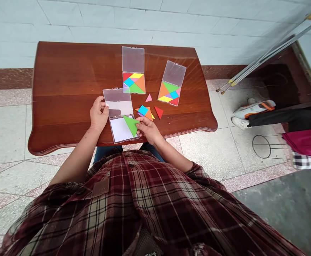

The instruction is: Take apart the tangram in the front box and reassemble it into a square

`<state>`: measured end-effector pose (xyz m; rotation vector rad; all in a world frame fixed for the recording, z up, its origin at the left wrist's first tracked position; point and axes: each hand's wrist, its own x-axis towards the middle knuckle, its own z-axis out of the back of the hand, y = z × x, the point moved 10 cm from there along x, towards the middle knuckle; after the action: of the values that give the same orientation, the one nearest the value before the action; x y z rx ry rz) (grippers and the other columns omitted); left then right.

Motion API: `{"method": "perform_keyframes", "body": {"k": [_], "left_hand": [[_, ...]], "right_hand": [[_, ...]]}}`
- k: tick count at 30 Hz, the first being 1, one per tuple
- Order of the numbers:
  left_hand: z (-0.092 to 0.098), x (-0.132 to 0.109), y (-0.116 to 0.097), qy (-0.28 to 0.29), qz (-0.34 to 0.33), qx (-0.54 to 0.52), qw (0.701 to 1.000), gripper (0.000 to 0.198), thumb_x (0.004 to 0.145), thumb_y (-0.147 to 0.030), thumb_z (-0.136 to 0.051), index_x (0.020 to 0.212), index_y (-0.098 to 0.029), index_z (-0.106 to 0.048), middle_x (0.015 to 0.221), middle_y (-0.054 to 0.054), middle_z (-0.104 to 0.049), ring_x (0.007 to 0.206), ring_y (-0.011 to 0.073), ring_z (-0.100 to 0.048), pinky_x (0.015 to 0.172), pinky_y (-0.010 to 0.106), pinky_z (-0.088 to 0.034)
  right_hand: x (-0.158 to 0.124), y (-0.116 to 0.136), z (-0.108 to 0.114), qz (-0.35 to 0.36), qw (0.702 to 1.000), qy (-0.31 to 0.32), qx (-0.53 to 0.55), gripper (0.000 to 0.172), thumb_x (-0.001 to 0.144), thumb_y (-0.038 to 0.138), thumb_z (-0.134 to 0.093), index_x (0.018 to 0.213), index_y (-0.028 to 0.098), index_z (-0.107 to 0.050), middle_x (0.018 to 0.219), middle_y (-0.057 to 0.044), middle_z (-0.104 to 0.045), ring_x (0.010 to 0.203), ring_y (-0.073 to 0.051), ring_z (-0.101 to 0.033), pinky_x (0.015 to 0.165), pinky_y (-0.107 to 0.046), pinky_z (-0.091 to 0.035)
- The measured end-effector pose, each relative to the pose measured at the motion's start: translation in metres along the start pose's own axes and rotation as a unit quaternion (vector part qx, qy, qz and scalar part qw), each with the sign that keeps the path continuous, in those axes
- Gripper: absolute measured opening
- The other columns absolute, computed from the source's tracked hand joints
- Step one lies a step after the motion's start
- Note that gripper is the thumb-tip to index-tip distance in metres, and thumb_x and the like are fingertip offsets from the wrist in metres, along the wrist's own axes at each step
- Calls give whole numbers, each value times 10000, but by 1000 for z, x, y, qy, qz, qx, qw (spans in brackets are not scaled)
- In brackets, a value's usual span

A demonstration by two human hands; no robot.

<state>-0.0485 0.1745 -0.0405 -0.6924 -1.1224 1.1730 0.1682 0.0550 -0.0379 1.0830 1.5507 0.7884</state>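
Note:
My right hand (148, 130) pinches a large green triangle tangram piece (131, 124) over the white-bottomed tray (119, 129) of an opened tangram case. With fingers curled, my left hand (100, 113) grips the left edge of the case's clear lid (118, 102), which leans back from the tray. To the right of the tray lie a blue square (143, 110), an orange triangle (150, 113) and partly covered purple and yellow pieces in an overlapping pile. A red triangle (159, 112) and a small pink triangle (148, 97) lie apart from them.
Two other opened cases hold filled tangrams: one at the back (142, 82), one at the right (161, 93). All rest on a brown wooden table (72, 78) against a tiled wall. A person's leg (273, 120), a wire stand (261, 146) and crutches (241, 76) are on the right.

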Motion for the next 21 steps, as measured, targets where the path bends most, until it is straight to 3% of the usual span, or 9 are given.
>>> {"method": "perform_keyframes", "body": {"k": [5, 10, 16, 21], "left_hand": [[0, -2, -6, 5, 8, 10, 1000, 427, 815, -393, -616, 1197, -227, -524, 829, -10, -666, 730, 140, -623, 754, 284, -529], [1, -2, -6, 1, 8, 10, 1000, 417, 801, -375, -618, 1183, -228, -536, 827, -12, -664, 733, 142, -627, 734, 280, -532], [1, 0, -4, -1, -2, 8, 1000, 436, 787, -364, -641, 1187, -226, -536, 826, -9, -671, 720, 140, -628, 721, 277, -538], [0, 0, -2, -6, -7, 2, 1000, 444, 790, -375, -637, 1196, -226, -533, 820, -12, -669, 723, 143, -635, 718, 285, -545]], "right_hand": [[-4, -6, 11, -60, 993, -53, 81, 287, 701, 285, -793, 759, 202, -524, 537, 105, -560, 465, -45, -549, 463, -152, -464], [-8, -14, 10, -133, 974, -78, 165, 217, 770, 114, -725, 749, 197, -526, 528, 92, -595, 489, -54, -595, 497, -146, -504], [-9, -17, 0, -170, 961, -44, 215, 167, 840, 26, -606, 764, 168, -561, 572, 53, -646, 513, -51, -623, 504, -126, -506], [-13, -21, -13, -195, 959, -1, 206, 154, 817, 24, -638, 761, 152, -573, 610, 34, -671, 531, -64, -644, 508, -135, -514]]}}
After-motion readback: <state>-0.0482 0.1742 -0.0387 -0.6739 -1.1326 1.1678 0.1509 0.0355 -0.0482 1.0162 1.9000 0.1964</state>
